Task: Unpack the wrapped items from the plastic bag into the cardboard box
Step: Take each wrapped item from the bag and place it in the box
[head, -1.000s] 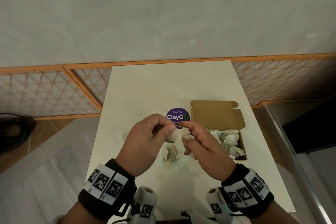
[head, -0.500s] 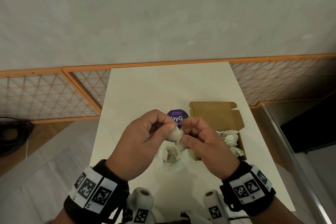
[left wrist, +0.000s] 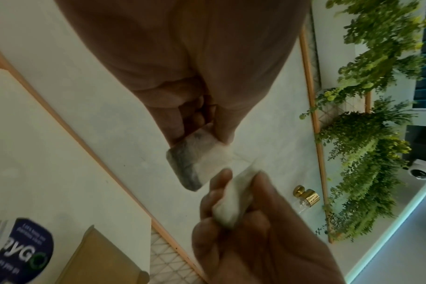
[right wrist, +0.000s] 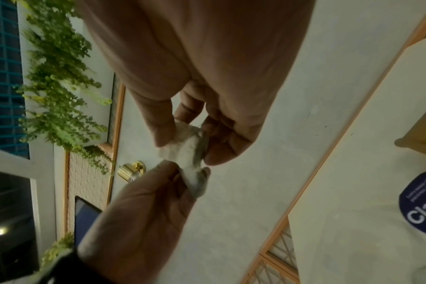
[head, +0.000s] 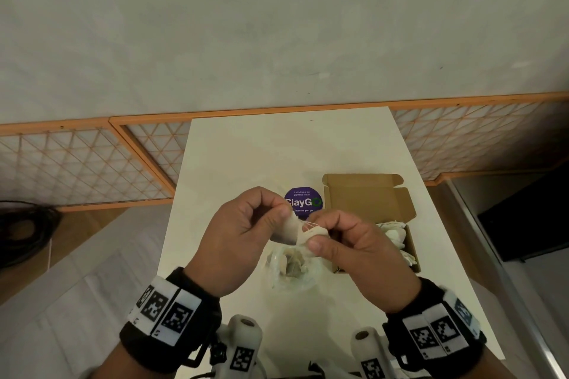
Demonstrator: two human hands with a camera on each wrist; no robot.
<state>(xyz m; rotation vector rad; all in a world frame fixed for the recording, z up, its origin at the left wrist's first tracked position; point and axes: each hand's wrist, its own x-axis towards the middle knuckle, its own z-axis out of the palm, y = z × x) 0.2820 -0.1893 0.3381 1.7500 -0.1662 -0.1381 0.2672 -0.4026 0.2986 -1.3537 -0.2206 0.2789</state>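
Note:
Above the table, my left hand (head: 284,217) pinches one small white wrapped item (head: 288,229) and my right hand (head: 314,238) pinches a second wrapped item (head: 311,234). Thin threads run between the two. The left wrist view shows the left hand's item (left wrist: 195,159) with a grey end, and the right hand's item (left wrist: 234,203) below it. Under the hands, the clear plastic bag (head: 289,269) lies on the table with more wrapped items inside. To the right stands the open cardboard box (head: 369,203), with several wrapped items (head: 397,234) in it.
A round purple ClayGo sticker (head: 303,203) lies on the white table (head: 277,148), left of the box. An orange lattice railing (head: 77,163) runs behind the table. Two white camera mounts (head: 243,338) stand at the near edge.
The two hands have drawn slightly apart, separating the two wrapped items, and threads now show between them. The bag and box have not moved.

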